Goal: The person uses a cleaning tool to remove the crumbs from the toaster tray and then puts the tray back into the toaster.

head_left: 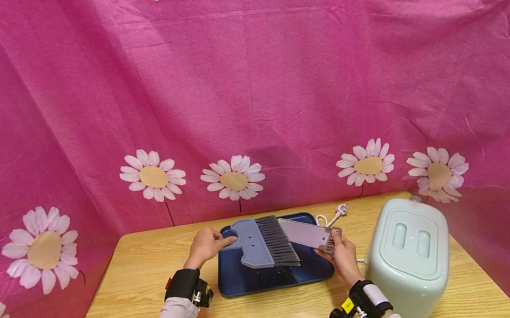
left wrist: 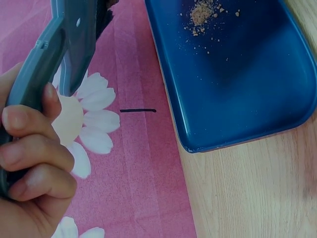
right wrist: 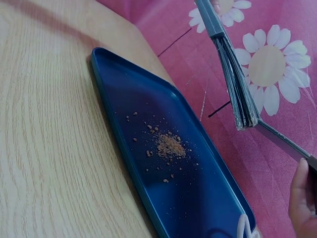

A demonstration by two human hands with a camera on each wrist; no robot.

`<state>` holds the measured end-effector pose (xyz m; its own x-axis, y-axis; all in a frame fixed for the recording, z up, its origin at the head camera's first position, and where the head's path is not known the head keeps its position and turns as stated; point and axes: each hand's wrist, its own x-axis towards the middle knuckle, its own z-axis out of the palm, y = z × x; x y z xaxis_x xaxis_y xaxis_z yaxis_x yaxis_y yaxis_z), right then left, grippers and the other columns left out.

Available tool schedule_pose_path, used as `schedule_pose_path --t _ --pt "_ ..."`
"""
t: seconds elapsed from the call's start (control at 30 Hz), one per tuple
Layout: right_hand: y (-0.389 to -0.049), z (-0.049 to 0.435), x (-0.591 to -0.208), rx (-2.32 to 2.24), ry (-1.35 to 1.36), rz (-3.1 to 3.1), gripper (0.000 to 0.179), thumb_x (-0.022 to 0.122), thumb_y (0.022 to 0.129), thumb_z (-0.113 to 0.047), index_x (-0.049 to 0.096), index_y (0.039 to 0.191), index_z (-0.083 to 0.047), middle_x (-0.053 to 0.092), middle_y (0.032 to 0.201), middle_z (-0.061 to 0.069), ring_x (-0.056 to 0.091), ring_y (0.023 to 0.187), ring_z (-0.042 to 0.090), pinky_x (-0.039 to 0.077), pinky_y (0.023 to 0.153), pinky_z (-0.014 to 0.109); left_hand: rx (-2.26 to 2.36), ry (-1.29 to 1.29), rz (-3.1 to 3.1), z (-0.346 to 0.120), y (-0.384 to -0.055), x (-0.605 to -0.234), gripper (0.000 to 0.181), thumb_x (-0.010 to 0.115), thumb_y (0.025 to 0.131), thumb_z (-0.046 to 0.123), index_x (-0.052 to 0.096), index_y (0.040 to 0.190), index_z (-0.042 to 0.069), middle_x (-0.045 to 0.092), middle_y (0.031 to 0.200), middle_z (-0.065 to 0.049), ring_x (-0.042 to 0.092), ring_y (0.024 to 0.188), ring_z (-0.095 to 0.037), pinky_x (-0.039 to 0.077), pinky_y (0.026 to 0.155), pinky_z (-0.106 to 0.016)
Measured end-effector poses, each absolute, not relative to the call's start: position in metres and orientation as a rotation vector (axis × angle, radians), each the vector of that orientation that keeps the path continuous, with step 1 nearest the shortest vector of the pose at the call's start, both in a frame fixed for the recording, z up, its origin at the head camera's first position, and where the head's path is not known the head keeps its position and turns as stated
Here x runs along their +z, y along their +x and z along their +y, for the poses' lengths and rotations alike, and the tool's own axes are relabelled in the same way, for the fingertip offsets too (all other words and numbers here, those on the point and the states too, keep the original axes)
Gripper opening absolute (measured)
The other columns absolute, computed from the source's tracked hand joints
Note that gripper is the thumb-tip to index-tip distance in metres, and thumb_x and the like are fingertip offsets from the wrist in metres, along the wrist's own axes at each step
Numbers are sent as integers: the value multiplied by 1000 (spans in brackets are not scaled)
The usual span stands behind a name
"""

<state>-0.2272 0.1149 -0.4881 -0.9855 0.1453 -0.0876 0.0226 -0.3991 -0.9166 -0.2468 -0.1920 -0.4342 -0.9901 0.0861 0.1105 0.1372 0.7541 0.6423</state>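
My left hand (head_left: 206, 247) grips the handle of a grey-blue hand brush (head_left: 252, 245), its dark bristles facing right. My right hand (head_left: 345, 255) pinches the grey-brown end of a flat, pale scraper-like plate (head_left: 304, 233). In the right wrist view, the edge of the plate (right wrist: 282, 140) meets the bristle tips (right wrist: 243, 106). Both tools are held above a dark blue tray (head_left: 275, 283). Tan-brown crumbs (right wrist: 170, 146) lie in a small heap on the tray, with loose bits scattered about it. From the left wrist view, curled fingers (left wrist: 37, 153) wrap the brush handle.
A pale mint box with a rounded lid (head_left: 414, 251) stands at the table's right, close to my right forearm. Behind my right hand lies a white plug (head_left: 341, 210) with its cord. Pink flowered cloth (head_left: 276, 98) hangs behind the wooden table (head_left: 152, 256).
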Motion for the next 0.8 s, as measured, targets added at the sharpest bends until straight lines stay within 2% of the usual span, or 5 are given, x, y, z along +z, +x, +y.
schedule_pose_path --t 0.33,0.8 --pt "-227 118 -486 2536 -262 -1689 47 29 106 -19 31 131 20 61 84 -1 62 71 5 54 66 23 -1040 -188 -2856 -195 -244 -433 57 76 82 27 33 46 15 20 49 9 21 42 -7 15 48 -23" --pt "-226 121 -487 2550 -256 -1611 48 32 105 -19 30 132 20 62 85 -2 62 71 5 54 65 24 -1018 -180 -2834 -200 -241 -437 57 76 82 25 33 46 15 19 49 9 20 42 -7 14 48 -23"
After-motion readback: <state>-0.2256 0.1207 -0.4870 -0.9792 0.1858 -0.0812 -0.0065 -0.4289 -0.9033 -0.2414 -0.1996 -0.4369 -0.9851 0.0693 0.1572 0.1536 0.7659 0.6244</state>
